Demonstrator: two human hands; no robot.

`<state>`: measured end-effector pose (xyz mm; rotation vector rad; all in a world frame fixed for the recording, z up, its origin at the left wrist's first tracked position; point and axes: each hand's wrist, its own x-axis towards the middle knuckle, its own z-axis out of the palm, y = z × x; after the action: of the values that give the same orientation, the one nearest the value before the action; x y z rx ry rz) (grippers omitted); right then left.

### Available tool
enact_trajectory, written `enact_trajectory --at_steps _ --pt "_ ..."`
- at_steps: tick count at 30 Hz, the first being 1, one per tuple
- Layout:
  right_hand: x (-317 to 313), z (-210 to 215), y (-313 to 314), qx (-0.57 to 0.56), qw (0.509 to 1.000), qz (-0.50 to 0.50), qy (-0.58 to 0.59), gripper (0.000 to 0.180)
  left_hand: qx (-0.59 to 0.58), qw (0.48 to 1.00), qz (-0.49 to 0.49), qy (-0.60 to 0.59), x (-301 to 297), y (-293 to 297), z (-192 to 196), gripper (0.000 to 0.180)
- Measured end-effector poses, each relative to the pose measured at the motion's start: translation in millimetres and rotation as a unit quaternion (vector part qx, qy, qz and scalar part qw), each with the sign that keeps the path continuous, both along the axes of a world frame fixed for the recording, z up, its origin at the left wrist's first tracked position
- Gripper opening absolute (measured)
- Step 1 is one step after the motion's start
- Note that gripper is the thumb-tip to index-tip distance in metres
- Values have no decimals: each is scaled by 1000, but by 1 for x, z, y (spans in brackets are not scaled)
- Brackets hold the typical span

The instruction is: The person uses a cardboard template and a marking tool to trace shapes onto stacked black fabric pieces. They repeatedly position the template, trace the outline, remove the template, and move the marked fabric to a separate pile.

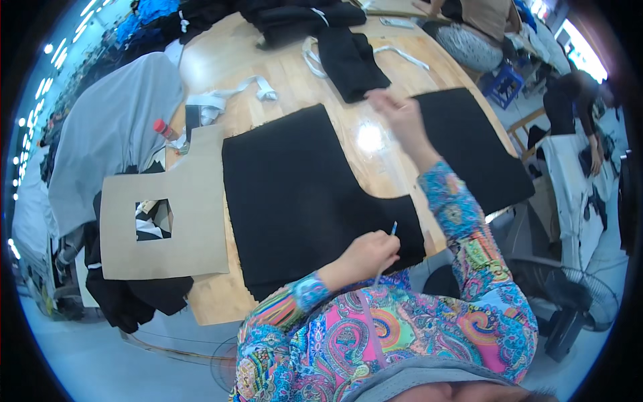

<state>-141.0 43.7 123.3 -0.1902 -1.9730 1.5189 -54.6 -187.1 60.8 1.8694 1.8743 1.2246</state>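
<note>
My left hand (pixel 365 258) is closed around a slim pen-like tool (pixel 394 227), its bluish tip pointing up and away from me. Beneath that hand lies a large black fabric panel (pixel 288 181) with a curved cutout on its right side. My right hand (pixel 400 120) reaches across the table, its fingertips at the near edge of a folded black fabric bundle (pixel 348 63). The fingers are blurred, so whether they grip the cloth is unclear. A second black panel (pixel 469 147) lies to the right of that arm, partly covered by it.
A brown cardboard template (pixel 194 228) with a square hole lies left of the panel. White tape (pixel 251 87) and a red-capped bottle (pixel 163 127) sit behind it. Black cloth piles (pixel 305 23) line the far edge. At right stand a fan (pixel 559 295) and a blue stool (pixel 504 86).
</note>
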Motion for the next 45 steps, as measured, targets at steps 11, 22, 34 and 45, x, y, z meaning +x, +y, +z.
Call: enact_trajectory --at_steps 11,22,34,45 --pt "-105 -139 1 247 955 -27 -162 18 -43 986 -35 156 17 30 -52 15" --pt "-130 -160 -18 263 920 -147 -252 19 -70 996 -47 -36 14 37 -67 15" --pt "-132 -153 -21 167 965 -144 -143 15 -111 961 3 -254 1 29 -41 22" --pt "-117 -131 -10 233 970 -66 -34 11 -74 976 -33 -203 12 47 -43 9"
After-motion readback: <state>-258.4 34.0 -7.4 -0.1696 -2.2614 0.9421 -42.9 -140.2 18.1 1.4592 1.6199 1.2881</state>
